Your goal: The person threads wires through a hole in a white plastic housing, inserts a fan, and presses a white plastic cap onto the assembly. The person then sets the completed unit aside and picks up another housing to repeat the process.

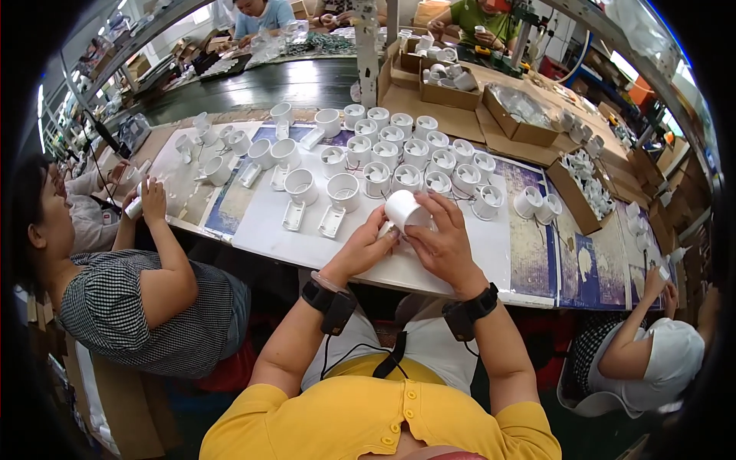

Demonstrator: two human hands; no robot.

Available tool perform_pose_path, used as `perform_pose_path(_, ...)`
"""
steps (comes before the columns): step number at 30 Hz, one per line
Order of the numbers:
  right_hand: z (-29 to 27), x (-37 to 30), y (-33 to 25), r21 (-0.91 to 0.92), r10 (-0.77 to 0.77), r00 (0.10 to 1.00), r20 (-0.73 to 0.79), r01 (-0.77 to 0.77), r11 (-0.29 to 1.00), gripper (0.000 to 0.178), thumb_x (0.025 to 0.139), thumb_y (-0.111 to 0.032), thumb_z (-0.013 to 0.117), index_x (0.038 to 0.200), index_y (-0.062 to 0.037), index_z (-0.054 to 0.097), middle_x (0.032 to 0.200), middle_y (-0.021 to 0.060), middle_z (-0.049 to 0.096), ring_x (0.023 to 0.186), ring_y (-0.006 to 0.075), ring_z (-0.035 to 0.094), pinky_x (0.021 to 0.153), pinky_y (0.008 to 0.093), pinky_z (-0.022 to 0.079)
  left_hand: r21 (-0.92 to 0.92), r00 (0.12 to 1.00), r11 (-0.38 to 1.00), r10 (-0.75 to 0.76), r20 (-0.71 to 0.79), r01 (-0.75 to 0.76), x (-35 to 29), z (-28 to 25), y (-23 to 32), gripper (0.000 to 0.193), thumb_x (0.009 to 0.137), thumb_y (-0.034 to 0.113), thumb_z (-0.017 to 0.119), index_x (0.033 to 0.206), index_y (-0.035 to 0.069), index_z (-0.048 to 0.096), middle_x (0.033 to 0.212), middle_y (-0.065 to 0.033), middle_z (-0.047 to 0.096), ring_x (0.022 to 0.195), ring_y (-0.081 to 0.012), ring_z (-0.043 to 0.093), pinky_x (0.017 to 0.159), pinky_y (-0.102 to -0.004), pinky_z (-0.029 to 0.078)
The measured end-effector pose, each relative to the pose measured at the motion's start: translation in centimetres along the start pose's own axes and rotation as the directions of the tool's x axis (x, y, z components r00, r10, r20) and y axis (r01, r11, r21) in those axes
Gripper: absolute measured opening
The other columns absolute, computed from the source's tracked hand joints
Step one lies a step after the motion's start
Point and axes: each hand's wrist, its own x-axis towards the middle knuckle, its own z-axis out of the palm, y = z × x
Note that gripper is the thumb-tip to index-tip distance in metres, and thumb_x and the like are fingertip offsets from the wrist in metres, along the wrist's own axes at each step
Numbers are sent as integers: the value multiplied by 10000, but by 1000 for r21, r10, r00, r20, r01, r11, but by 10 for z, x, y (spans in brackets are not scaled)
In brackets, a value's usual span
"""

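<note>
A white cylindrical plastic housing [404, 210] is tilted between my hands above the near edge of the table. My right hand [445, 241] wraps its fingers around the housing's right side. Pinched at its lower left is a small white part of the housing, held by my left hand [366, 247]; my fingers partly hide it. Just beyond my hands stand several white cups with fan-like blades inside [406, 178], in rows. To their left are open white housings with rectangular side boxes [342, 193], lying on the white sheet [264, 218].
Two bladed cups [529, 202] stand to the right, beside a cardboard box of small white parts [596, 215]. Farther back are an open box of cups [451, 93] and a box with clear plastic bags [502, 126]. Co-workers sit left [138, 307] and right [644, 353], others across.
</note>
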Motion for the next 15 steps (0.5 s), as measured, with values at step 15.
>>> perform_pose_path(15, 10, -17, 11, 412, 324, 938, 120, -344, 844, 187, 741, -66, 744, 919, -111, 704, 1359, 131, 453, 1245, 322, 416, 1024, 400, 357, -20, 998, 998, -51, 36, 51, 0, 5, 5, 536, 953, 61, 483, 1429, 45, 237, 877, -46, 576, 671, -86, 549, 577, -258, 480)
